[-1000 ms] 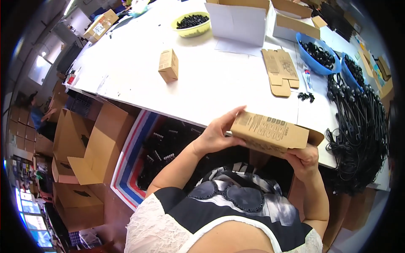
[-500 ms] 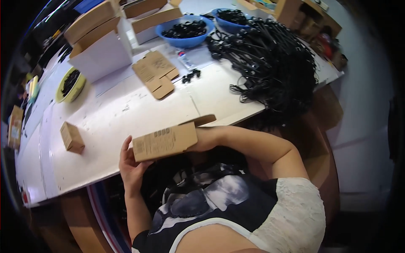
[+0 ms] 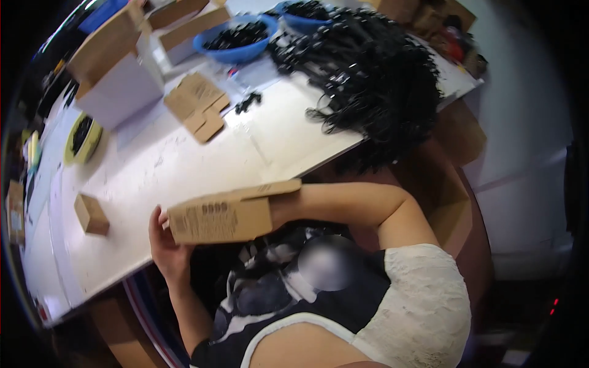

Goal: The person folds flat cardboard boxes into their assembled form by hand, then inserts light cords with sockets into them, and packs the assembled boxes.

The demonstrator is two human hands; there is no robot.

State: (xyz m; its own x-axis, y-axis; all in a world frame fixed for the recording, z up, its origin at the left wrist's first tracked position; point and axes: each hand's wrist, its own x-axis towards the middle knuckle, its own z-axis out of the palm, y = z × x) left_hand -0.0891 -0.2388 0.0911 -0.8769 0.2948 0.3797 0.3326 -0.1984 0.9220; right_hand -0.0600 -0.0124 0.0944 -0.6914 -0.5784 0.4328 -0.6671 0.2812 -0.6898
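A brown cardboard box (image 3: 221,218) with dark print lies sideways in front of my body, at the table's near edge. My left hand (image 3: 169,248) grips its left end, with the thumb below and the fingers up behind that end. At the other end, where a flap stands out, my right hand (image 3: 281,214) reaches in or behind the cardboard. Its fingers are hidden, so whether they hold something does not show. Farther left, a small closed brown box (image 3: 92,214) stands on the white table (image 3: 147,178).
A flattened carton (image 3: 196,107) lies mid-table beside small black parts (image 3: 248,102). Blue bowls (image 3: 236,55) of black pieces stand at the back. A big heap of black cords (image 3: 380,80) overhangs the right edge. On the left are a yellow bowl (image 3: 92,144) and an open white box (image 3: 119,92).
The whole view has shifted, so the table things sit farther left. The held box has tilted a little, and its flap now lies along its top edge. Both hands stay at its ends.
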